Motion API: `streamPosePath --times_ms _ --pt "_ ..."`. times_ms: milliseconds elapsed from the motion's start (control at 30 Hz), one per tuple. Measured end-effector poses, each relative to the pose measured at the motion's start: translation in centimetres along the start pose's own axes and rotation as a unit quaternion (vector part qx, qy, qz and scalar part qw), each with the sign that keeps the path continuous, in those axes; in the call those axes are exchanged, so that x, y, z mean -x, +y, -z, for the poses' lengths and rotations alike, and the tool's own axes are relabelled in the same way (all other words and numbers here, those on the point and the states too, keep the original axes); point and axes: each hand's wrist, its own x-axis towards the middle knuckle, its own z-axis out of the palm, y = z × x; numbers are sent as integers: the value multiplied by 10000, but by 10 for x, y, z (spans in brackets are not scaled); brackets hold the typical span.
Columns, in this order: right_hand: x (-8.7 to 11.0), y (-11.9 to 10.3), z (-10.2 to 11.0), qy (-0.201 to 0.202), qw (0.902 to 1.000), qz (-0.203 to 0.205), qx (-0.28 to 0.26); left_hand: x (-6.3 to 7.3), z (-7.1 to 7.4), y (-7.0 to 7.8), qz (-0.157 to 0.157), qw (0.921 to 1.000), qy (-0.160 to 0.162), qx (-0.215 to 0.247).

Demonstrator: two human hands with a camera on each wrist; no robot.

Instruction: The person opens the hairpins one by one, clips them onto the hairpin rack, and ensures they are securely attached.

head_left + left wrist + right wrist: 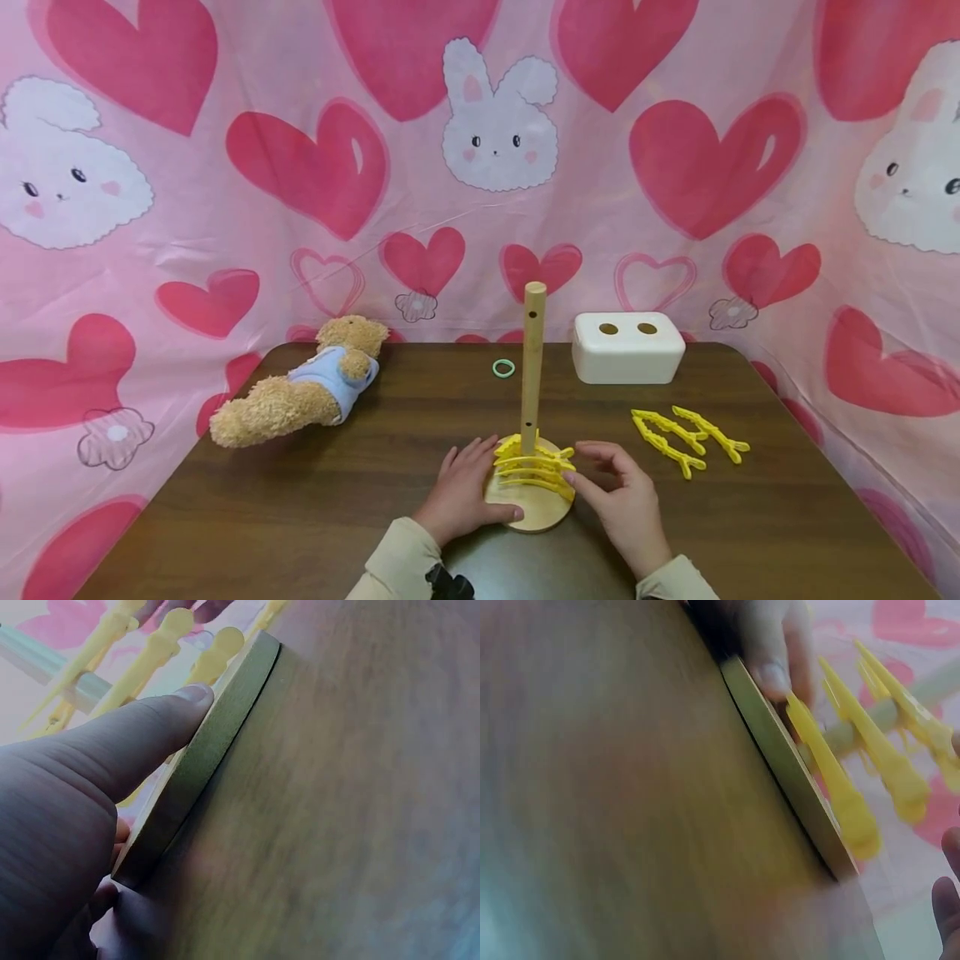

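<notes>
A wooden stand, with a round base and an upright post with small holes, stands near the front of the table. Curved yellow plastic pieces with knobbed ends sit one above another around the lower post. My left hand holds the base's left side, its thumb on the top near the rim and its other fingers partly hidden. By the right ends of the yellow pieces is my right hand, thumb and forefinger apart and the thumb tip close to one end. In the right wrist view, only fingertips show at the edge.
Several loose yellow forked pieces lie to the right. Behind them stands a white box with two round holes in its top. A green ring lies behind the post. At left, a teddy bear lies on its side.
</notes>
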Motion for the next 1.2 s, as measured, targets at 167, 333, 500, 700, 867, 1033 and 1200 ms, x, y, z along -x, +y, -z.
streamPosePath --times_ms 167,333,500,700,867,1033,1200 --pt "-3 6 19 113 9989 -197 404 0 0 0 1 10000 -10 43" --pt "-8 16 38 198 9963 -542 634 0 0 0 22 10000 -22 77" --pt "-13 24 56 229 9938 -754 790 0 -1 0 5 10000 -9 65" --pt "-20 32 72 452 9919 -725 941 0 1 0 59 9999 -43 125" --pt "-26 40 85 698 9891 -787 1033 0 2 1 82 9998 -45 150" --pt "-32 51 102 910 9847 -819 1241 0 3 0 71 9999 -22 100" --pt "-38 65 122 976 9822 -848 1361 0 2 0 33 9999 -25 94"
